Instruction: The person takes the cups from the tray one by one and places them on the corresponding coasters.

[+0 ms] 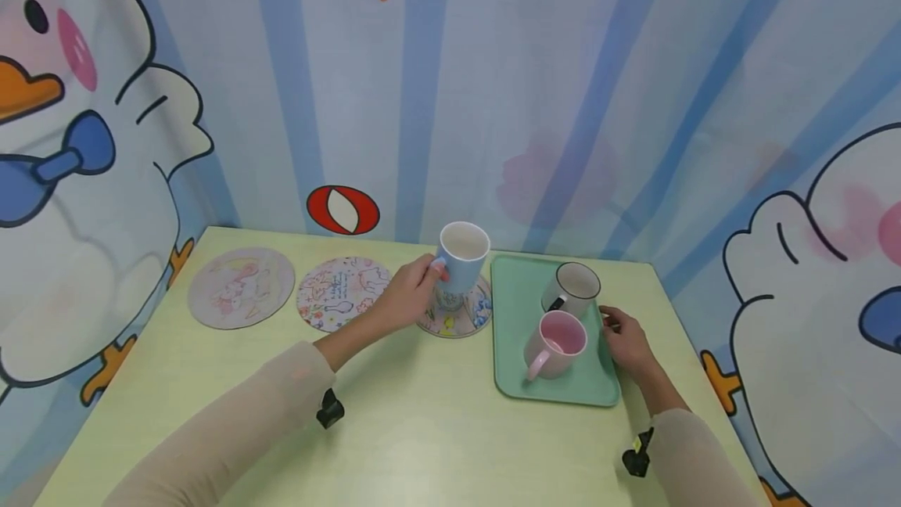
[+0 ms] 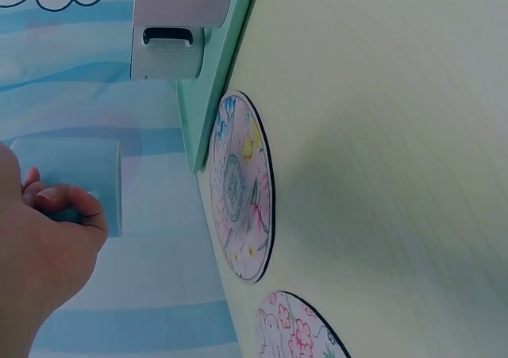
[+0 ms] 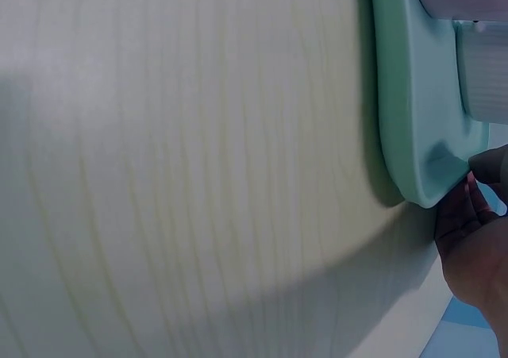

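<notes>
A light blue mug [image 1: 462, 266] is held upright by its handle in my left hand [image 1: 410, 293]. In the left wrist view the fingers curl through that handle, and the mug [image 2: 87, 163] hangs in the air, apart from the round patterned placemat [image 1: 470, 325] below. At the right, my right hand [image 1: 629, 344] grips the rim of a green tray [image 1: 512, 311]; thumb and fingers meet at its edge in the right wrist view. On this tray stand a white mug [image 1: 576, 288] with a dark rim and, nearer me, a pink mug [image 1: 556, 350].
Two more round placemats, one with colourful drawings [image 1: 341, 288] and one greyish pink [image 1: 241, 288], lie along the back left of the pale yellow table [image 1: 394, 429]. A blue striped cloth [image 1: 450, 100] with cartoon ducks hangs behind the table.
</notes>
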The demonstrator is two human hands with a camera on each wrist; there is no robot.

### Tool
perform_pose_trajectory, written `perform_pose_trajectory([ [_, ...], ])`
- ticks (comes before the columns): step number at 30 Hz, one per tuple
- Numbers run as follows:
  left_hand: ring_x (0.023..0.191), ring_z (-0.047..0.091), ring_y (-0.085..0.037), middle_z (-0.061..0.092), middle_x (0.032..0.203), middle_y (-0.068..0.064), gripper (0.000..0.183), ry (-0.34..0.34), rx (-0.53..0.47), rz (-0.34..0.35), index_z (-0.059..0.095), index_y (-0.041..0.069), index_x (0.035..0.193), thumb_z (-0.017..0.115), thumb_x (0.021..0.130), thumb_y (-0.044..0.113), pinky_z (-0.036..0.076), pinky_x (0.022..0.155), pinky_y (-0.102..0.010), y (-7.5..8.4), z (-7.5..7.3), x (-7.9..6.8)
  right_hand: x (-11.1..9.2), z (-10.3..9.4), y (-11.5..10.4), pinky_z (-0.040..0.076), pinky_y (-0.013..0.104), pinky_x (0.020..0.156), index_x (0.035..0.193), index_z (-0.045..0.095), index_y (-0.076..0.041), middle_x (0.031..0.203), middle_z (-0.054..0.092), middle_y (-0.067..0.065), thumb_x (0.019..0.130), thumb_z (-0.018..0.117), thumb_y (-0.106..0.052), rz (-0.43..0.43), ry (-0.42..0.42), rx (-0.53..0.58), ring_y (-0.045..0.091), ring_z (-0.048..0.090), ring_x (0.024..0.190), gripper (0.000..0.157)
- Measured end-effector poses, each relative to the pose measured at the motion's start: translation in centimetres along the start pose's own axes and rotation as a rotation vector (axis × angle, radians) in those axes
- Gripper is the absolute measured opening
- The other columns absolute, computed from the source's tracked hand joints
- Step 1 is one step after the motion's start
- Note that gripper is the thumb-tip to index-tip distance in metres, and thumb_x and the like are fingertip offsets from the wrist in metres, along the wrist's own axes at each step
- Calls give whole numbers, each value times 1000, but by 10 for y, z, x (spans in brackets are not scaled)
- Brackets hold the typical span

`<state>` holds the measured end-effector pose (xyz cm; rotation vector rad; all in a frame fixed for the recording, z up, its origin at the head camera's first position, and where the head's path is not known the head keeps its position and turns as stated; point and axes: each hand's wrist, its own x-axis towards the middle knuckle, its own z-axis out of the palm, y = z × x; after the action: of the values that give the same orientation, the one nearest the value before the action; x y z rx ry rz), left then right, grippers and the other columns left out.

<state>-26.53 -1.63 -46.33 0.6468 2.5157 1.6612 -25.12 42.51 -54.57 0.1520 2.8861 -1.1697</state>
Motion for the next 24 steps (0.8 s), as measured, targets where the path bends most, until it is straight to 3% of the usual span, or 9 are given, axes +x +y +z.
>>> perform_pose_trajectory([
  [7,97,59,-29,62,97,-13,35,58,23,17,60,4,112,37,118,30,49,83,-41,-6,-8,-4,1,1,2,46,56,101,150,47,10,128,57,33,105,47,0,5,4,2,46,56,121,45],
  [15,90,54,-29,59,98,-16,33,125,6,2,58,4,112,37,118,29,46,79,-41,-14,-24,-9,1,2,3,46,56,101,150,47,9,129,57,32,106,47,-1,8,3,-4,46,56,121,45],
  [19,93,55,-29,59,99,-14,34,159,2,5,59,4,112,38,118,30,48,84,-42,-16,-32,-11,1,2,3,46,56,101,150,47,9,129,57,32,105,46,-1,3,7,-13,46,56,121,46],
  [24,94,53,-30,56,97,-13,35,165,8,0,58,5,112,37,118,31,46,85,-43,-18,-41,-12,1,2,2,47,56,101,149,48,10,128,57,33,105,47,-1,-1,14,-15,47,57,120,45],
])
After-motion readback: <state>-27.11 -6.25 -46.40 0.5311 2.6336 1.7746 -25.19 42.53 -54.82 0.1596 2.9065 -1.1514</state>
